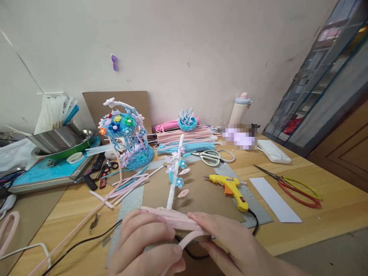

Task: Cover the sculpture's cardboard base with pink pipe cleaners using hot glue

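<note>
A pale pink pipe cleaner (190, 238) is pinched between the fingers of my left hand (145, 245). It bends around a round base (175, 219) wrapped in the same pink fuzzy strands, which my right hand (227, 239) grips at the right edge with thumb and fingers. From the base a white fuzzy stem (171, 194) rises, bearing small blue and lilac flowers (179, 182) and pink loop leaves (183, 193). My hands hide much of the base's near side.
A yellow glue gun (230, 186) lies on cardboard (201, 191), right of the stem. Further right are a white strip (274, 199) and red-and-yellow scissors (299, 189). Behind stand a finished flower piece (123, 130), pipe cleaner bundles (186, 147) and a bottle (240, 109). A black cable (83, 241) crosses left.
</note>
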Available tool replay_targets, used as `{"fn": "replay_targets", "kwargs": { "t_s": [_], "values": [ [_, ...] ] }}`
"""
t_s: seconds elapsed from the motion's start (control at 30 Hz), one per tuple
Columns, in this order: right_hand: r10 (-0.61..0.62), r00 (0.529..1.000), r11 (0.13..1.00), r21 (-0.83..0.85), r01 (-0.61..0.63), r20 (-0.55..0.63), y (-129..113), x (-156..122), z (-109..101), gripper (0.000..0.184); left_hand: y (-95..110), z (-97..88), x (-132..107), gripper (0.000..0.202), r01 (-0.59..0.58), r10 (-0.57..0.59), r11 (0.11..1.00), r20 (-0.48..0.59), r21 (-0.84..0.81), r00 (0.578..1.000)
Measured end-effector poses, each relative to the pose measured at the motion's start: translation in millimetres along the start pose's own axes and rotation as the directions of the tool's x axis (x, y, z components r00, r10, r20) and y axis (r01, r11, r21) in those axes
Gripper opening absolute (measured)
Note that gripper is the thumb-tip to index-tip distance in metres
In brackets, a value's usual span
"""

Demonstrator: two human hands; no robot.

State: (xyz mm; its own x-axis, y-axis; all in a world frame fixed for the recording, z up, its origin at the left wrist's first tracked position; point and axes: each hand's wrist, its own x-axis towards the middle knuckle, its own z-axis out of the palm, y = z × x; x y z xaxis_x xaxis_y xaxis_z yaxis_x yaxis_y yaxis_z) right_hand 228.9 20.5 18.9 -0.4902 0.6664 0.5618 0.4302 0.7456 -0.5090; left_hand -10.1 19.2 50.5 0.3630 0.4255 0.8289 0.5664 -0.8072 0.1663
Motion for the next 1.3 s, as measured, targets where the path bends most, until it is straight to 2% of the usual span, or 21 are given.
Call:
{"fn": "replay_targets", "kwargs": {
  "t_s": [0.03,0.13,0.27,0.37,0.47,0.6,1.03,1.2,1.3],
  "values": [
    [-0.006,1.0,1.0,0.0,0.006,0.0,-0.2,0.2,-0.3,0.06,1.2,0.7,3.6,0.004,0.002,-0.001,0.999,0.035,-0.036,0.999],
    [-0.004,1.0,1.0,0.016,0.004,0.0,-0.8,0.6,-0.6,0.059,1.5,3.3,7.7,0.008,0.05,-0.047,0.992,0.026,-0.118,0.999],
    [0.021,1.0,0.999,0.027,-0.022,0.01,-0.4,-0.5,-1.3,0.057,-3.3,5.2,0.5,0.017,0.134,-0.133,0.987,0.01,-0.094,0.991],
    [-0.055,0.998,0.998,0.003,0.055,-0.028,1.6,-1.2,-2.3,0.056,-5.4,6.5,-6.4,0.021,0.196,-0.194,0.976,0.034,-0.097,0.98],
    [-0.141,0.99,0.99,-0.022,0.14,-0.023,4.7,-1.8,-2.9,0.042,-5.2,8.7,-8.7,0.022,0.264,-0.26,0.951,0.048,-0.159,0.964],
    [-0.17,0.985,0.985,-0.042,0.17,-0.001,8.7,-3.6,-3.8,0.027,-4.3,10.0,-6.9,0.024,0.32,-0.312,0.921,0.072,-0.223,0.947],
    [-0.197,0.98,0.976,-0.099,0.196,-0.001,12.5,-6.5,1.2,0.024,-5.4,9.9,-8.5,0.022,0.436,-0.436,0.837,0.078,-0.332,0.896],
    [-0.213,0.977,0.971,-0.111,0.211,-0.004,9.0,-2.6,-0.8,0.025,-4.0,10.7,-7.7,0.019,0.492,-0.501,0.788,0.08,-0.369,0.862],
    [-0.229,0.973,0.967,-0.12,0.225,-0.02,6.5,1.7,-1.8,0.025,-2.8,10.5,-7.5,0.018,0.558,-0.566,0.74,0.1,-0.375,0.818]
  ]
}}
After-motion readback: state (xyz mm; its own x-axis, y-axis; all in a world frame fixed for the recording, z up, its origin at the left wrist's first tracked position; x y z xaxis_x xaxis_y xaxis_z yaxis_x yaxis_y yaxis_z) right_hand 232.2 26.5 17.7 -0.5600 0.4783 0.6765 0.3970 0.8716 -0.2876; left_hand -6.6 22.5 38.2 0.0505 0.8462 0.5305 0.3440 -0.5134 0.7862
